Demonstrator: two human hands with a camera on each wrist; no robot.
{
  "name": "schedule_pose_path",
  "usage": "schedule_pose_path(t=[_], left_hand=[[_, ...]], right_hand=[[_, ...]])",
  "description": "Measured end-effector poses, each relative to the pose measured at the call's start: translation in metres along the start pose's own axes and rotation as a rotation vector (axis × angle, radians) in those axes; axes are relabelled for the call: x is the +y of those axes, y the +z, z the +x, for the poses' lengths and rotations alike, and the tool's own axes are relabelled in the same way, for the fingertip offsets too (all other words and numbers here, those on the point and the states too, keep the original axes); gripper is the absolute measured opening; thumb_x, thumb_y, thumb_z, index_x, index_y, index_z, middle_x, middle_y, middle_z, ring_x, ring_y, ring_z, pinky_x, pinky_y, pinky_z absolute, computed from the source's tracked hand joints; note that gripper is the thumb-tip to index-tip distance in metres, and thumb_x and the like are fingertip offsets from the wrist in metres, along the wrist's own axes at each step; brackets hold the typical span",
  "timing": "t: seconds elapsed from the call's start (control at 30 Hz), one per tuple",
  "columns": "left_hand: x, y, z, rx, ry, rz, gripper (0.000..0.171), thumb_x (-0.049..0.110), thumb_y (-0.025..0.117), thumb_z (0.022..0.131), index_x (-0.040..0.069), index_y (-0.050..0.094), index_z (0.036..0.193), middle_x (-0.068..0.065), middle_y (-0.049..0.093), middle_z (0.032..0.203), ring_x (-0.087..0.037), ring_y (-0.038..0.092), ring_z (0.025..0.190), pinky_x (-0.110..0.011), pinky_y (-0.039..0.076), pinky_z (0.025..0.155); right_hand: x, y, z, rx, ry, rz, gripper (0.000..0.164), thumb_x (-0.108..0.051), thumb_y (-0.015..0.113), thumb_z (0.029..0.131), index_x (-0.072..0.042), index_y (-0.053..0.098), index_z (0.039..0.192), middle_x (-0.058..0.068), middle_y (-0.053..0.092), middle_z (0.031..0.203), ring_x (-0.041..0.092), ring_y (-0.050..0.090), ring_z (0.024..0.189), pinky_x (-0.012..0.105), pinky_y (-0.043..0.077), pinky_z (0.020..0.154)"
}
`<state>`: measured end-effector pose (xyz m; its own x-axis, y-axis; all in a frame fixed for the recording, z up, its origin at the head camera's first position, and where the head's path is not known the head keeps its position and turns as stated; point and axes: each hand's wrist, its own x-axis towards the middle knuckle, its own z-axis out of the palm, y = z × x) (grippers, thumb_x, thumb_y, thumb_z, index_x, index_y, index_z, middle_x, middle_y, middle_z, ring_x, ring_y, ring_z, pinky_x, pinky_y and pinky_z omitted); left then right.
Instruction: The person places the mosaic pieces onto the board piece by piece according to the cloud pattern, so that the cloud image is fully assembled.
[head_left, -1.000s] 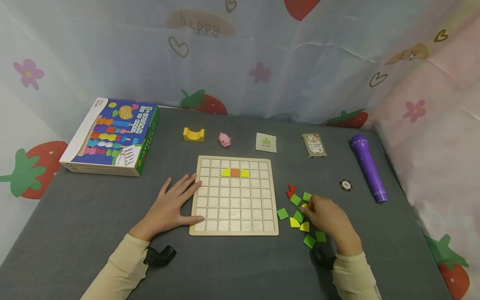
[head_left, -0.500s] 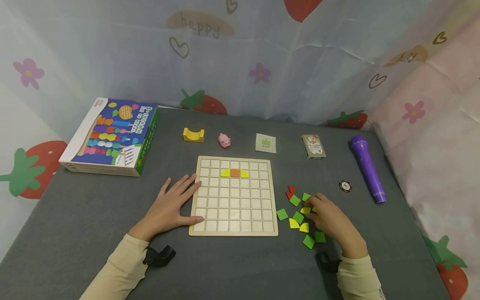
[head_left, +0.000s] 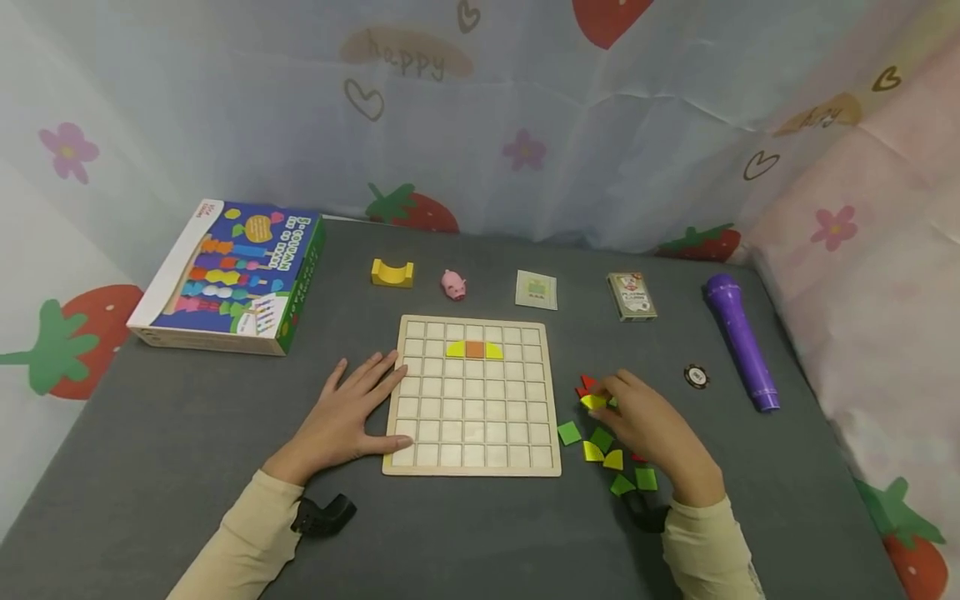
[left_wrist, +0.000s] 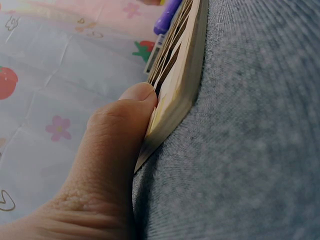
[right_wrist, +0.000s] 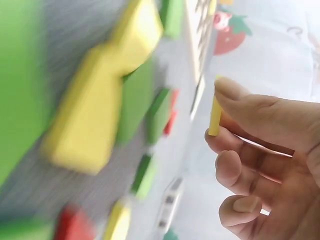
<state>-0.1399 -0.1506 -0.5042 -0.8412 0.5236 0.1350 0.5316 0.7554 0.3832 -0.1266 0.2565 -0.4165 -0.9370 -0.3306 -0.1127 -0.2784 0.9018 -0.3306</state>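
Observation:
A square wooden grid board (head_left: 474,471) lies mid-table; an orange square (head_left: 475,350) sits in its upper part between two yellow quarter-round tiles. With fingers spread, my left hand (head_left: 341,417) rests along the board's left edge, its thumb (left_wrist: 117,120) on the rim in the left wrist view. My right hand (head_left: 648,421) pinches a yellow quarter-round tile (right_wrist: 215,116) between thumb and finger, raised above the loose pieces. Below it lie several green squares (head_left: 569,433), yellow quarter-round tiles (head_left: 613,460) and red triangles (head_left: 588,381), some partly hidden by the hand.
Behind the board stand a yellow arch block (head_left: 392,273), a pink pig figure (head_left: 453,285), a small printed card (head_left: 536,290) and a playing-card box (head_left: 632,297). At right are a poker chip (head_left: 696,376) and purple microphone (head_left: 742,342). A game box (head_left: 225,275) lies left.
My right hand has taken a yellow quarter-round tile from the pile and moved slightly left and away with it. The left hand stays on the board; the head view has shifted slightly.

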Motion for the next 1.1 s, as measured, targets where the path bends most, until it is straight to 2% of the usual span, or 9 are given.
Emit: schedule_pose_path(t=[0.13,0.27,0.37,0.5,0.83,0.93,1.1], left_hand=[[0.000,0.001,0.001,-0.001,-0.007,0.000,0.098,0.068,0.064,0.076,0.019,0.029,0.152,-0.005,0.021,0.159,-0.029,0.019,0.146,-0.060,0.004,0.114],[0.000,0.002,0.001,0.001,-0.010,0.003,0.098,0.070,0.063,0.076,0.019,0.028,0.153,-0.005,0.021,0.159,-0.028,0.019,0.146,-0.060,0.004,0.114],[0.000,0.002,0.001,0.004,-0.009,0.009,0.098,0.070,0.063,0.076,0.020,0.028,0.153,-0.004,0.021,0.159,-0.028,0.019,0.146,-0.060,0.004,0.114],[0.000,0.003,0.001,0.004,-0.010,0.011,0.098,0.070,0.063,0.076,0.020,0.028,0.153,-0.004,0.021,0.159,-0.028,0.019,0.146,-0.060,0.004,0.114],[-0.001,0.003,0.001,0.011,-0.004,0.013,0.098,0.070,0.063,0.076,0.019,0.029,0.152,-0.005,0.022,0.159,-0.028,0.019,0.146,-0.061,0.005,0.114],[0.000,0.002,0.001,0.011,-0.004,0.013,0.098,0.070,0.063,0.076,0.019,0.029,0.152,-0.005,0.022,0.159,-0.028,0.020,0.146,-0.061,0.005,0.114],[0.001,0.002,0.001,0.009,-0.005,0.013,0.098,0.069,0.064,0.076,0.019,0.029,0.152,-0.005,0.022,0.159,-0.028,0.019,0.146,-0.061,0.005,0.114]], right_hand=[[-0.018,-0.002,0.019,-0.011,-0.012,-0.018,0.024,-0.019,0.070,0.088,-0.005,0.063,0.106,0.005,0.058,0.101,0.020,0.060,0.088,0.036,0.052,0.075],[-0.033,-0.001,0.038,-0.013,-0.059,-0.037,0.023,-0.018,0.072,0.087,-0.005,0.064,0.105,0.006,0.059,0.099,0.019,0.060,0.087,0.034,0.052,0.074],[-0.041,0.001,0.051,-0.019,-0.097,-0.045,0.023,-0.015,0.072,0.086,-0.004,0.065,0.105,0.006,0.060,0.099,0.019,0.060,0.088,0.034,0.052,0.075],[-0.048,0.005,0.066,-0.049,-0.106,-0.044,0.024,-0.016,0.072,0.087,-0.003,0.065,0.105,0.008,0.062,0.100,0.021,0.060,0.090,0.036,0.052,0.077],[-0.058,0.021,0.086,-0.142,0.007,0.046,0.025,-0.020,0.071,0.088,-0.004,0.065,0.106,0.008,0.061,0.101,0.021,0.059,0.090,0.037,0.051,0.079],[-0.060,0.023,0.089,-0.138,0.028,0.065,0.027,-0.020,0.071,0.088,-0.004,0.064,0.108,0.009,0.062,0.103,0.023,0.060,0.093,0.038,0.052,0.080],[-0.060,0.025,0.092,-0.114,0.010,0.052,0.028,-0.021,0.071,0.088,-0.003,0.064,0.108,0.011,0.065,0.104,0.024,0.062,0.093,0.039,0.052,0.081]])
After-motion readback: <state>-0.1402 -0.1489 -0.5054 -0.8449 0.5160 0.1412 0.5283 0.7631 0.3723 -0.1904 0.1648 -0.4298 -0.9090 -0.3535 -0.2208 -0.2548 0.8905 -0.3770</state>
